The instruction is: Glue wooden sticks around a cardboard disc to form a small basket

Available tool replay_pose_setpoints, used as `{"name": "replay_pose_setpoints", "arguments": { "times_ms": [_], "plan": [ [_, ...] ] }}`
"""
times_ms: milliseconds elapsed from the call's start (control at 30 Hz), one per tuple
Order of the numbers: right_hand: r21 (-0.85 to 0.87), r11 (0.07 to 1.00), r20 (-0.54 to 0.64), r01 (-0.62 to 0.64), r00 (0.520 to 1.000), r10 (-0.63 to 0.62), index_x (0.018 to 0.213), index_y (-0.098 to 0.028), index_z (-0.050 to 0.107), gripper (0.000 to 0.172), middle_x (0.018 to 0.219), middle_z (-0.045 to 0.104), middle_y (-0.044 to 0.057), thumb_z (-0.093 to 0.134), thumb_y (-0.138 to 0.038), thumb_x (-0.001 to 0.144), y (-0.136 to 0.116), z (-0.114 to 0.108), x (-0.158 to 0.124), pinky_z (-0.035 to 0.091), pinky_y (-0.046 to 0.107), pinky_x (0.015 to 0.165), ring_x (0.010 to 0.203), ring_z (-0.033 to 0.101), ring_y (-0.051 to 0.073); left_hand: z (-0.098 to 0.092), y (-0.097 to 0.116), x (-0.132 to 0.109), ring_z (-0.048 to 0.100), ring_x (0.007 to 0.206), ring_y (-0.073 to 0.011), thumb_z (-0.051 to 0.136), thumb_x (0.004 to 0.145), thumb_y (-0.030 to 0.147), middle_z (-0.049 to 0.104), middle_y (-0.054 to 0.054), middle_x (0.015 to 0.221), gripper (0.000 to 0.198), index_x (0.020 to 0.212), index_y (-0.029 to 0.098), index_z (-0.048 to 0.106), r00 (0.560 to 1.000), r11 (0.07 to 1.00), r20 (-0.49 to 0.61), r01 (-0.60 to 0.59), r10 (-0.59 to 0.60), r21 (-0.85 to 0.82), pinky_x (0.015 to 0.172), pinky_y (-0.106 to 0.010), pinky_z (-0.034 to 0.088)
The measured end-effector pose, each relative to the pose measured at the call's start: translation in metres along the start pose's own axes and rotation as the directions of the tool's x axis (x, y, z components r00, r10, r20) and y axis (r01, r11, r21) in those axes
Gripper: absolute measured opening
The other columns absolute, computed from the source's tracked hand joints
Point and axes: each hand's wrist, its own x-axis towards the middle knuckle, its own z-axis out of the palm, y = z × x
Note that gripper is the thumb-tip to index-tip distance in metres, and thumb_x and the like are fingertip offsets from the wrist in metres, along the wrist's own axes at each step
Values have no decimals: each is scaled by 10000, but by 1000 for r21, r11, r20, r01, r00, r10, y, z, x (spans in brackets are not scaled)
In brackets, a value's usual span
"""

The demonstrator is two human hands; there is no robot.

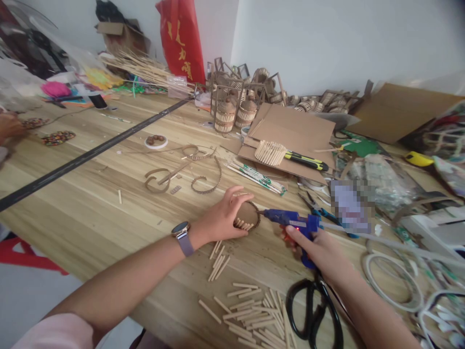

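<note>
My left hand curls around a small round cardboard piece with short wooden sticks glued along its edge, holding it on the table. A blue hot glue gun sits in the grip of my right hand. Its nozzle points left and touches the rim of the round piece. A red light glows on the gun. Several cut wooden sticks lie loose in front of me, and a few more sticks lie just under my left wrist.
Black scissors lie by my right forearm. Cardboard sheets, a yellow-black utility knife, finished stick baskets, tape rolls and pliers crowd the right and back. Another person's hand shows at far left.
</note>
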Motion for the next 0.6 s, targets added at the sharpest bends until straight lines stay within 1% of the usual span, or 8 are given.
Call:
{"name": "replay_pose_setpoints", "arguments": {
  "times_ms": [100, 167, 267, 333, 400, 467, 533, 600],
  "plan": [
    [210, 966, 131, -154, 983, 128, 764, -162, 670, 549, 689, 678, 57, 730, -692, 633, 3, -2, 6, 484, 256, 528, 573, 603, 147, 0, 0, 0, 350, 1393, -414, 856, 636, 172, 292, -216, 1433, 925, 1373, 223, 301, 1000, 1000, 10, -16, 16, -5, 1095, -603, 398],
    [160, 976, 140, -149, 982, 127, 795, -167, 668, 534, 739, 701, 72, 728, -675, 642, 6, -7, 9, 508, 271, 574, 618, 633, 164, 0, 0, -1, 341, 1398, -414, 852, 641, 172, 288, -211, 1436, 921, 1374, 230, 298, 1000, 1000, 13, -16, 16, -9, 1096, -607, 394],
    [-186, 983, 75, -9, 997, 23, 901, -175, 678, 467, 767, 715, 81, 623, -616, 758, 12, -13, 10, 528, 331, 617, 646, 663, 212, 0, 0, -1, 334, 1403, -409, 856, 638, 179, 288, -207, 1436, 924, 1376, 231, 302, 1000, 1000, 16, -10, 10, -18, 1102, -607, 385],
    [-490, 862, -22, 131, 986, -162, 982, -165, 684, 421, 853, 727, 115, 570, -536, 818, 15, -12, 6, 534, 395, 694, 745, 682, 269, -1, 0, -1, 328, 1407, -407, 859, 636, 180, 291, -209, 1437, 921, 1376, 226, 312, 1000, 1000, 20, -7, 7, -28, 1108, -609, 374],
    [-711, 658, -53, 246, 915, -400, 1008, -153, 686, 369, 925, 717, 144, 532, -460, 871, 12, -6, -1, 517, 443, 768, 847, 666, 311, -1, 0, 0, 321, 1411, -403, 857, 638, 176, 291, -211, 1442, 910, 1375, 221, 325, 1000, 999, 24, -1, 2, -40, 1114, -611, 363],
    [-807, 476, 8, 350, 813, -583, 974, -159, 688, 316, 905, 701, 138, 493, -403, 926, 5, 2, -11, 499, 439, 771, 842, 637, 304, -2, 0, 0, 310, 1417, -405, 852, 643, 178, 293, -220, 1444, 894, 1374, 205, 339, 1000, 999, 29, 6, -5, -52, 1120, -613, 350],
    [-793, 384, 109, 473, 731, -674, 924, -184, 687, 264, 853, 689, 108, 474, -336, 958, -6, 12, -24, 484, 397, 733, 783, 607, 266, -2, 0, 0, 299, 1421, -408, 850, 646, 192, 293, -229, 1444, 879, 1371, 185, 355, 999, 998, 34, 17, -15, -59, 1127, -612, 339],
    [-697, 375, 224, 612, 682, -696, 879, -214, 684, 218, 810, 683, 72, 485, -251, 962, -18, 22, -36, 463, 350, 700, 754, 591, 231, -1, 0, 0, 298, 1421, -407, 849, 644, 203, 292, -223, 1447, 873, 1372, 185, 366, 999, 998, 37, 30, -27, -62, 1133, -606, 332]
  ]
}}
